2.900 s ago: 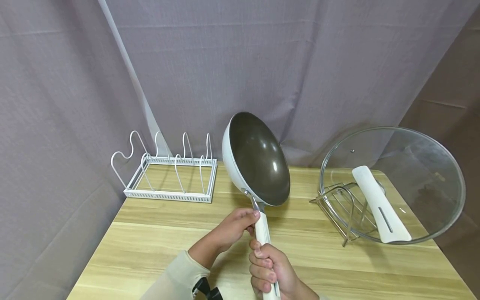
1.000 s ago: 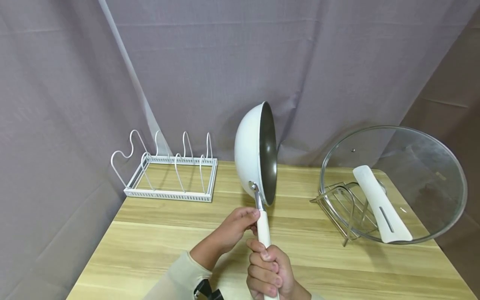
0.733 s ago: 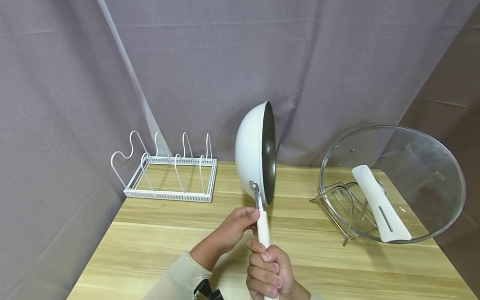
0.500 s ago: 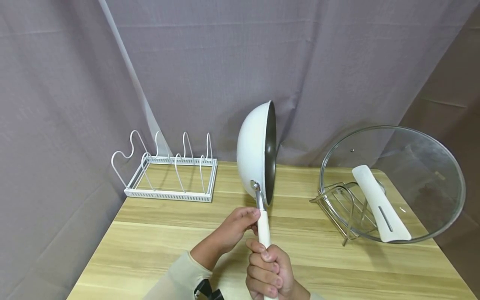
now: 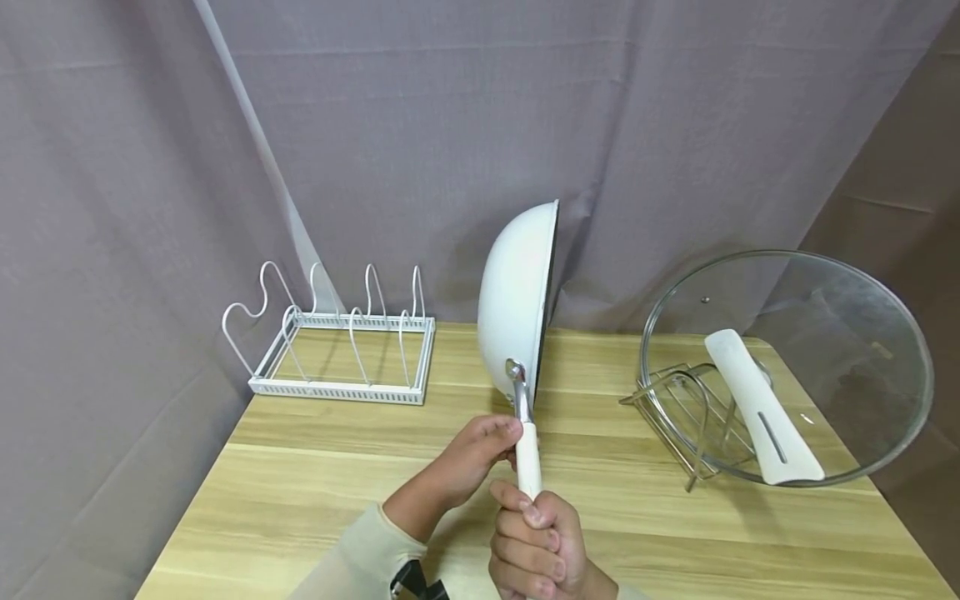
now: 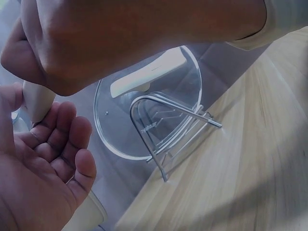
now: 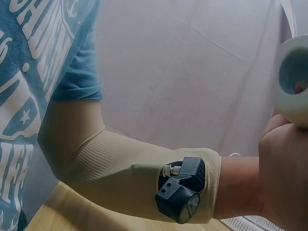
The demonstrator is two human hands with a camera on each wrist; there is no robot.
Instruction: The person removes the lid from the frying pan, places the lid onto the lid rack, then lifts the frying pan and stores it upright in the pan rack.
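Note:
A wok (image 5: pixel 513 300), white outside, stands on edge above the table with its open side turned right. My right hand (image 5: pixel 536 546) grips the lower part of its white handle (image 5: pixel 528 458). Higher up, by the metal neck, my left hand (image 5: pixel 472 458) pinches the handle between thumb and fingers. In the left wrist view the left palm (image 6: pixel 43 168) faces the camera, its other fingers loosely bent. The right wrist view catches the left sleeve (image 7: pixel 130 178) with its camera, and a white, hollow handle end (image 7: pixel 291 101) at the right edge. The wok's inside is hidden.
On the left of the wooden table (image 5: pixel 315 475) stands a white wire rack (image 5: pixel 337 392) with upright loops. To the right, a glass lid (image 5: pixel 847 358) with a white handle leans on a metal stand (image 5: pixel 675 433). A grey curtain (image 5: pixel 450 125) hangs behind.
The wok has turned about its handle, its dark inside swinging right until only the white outside shows. Both hands keep their places on the handle. Rack and lid stay put.

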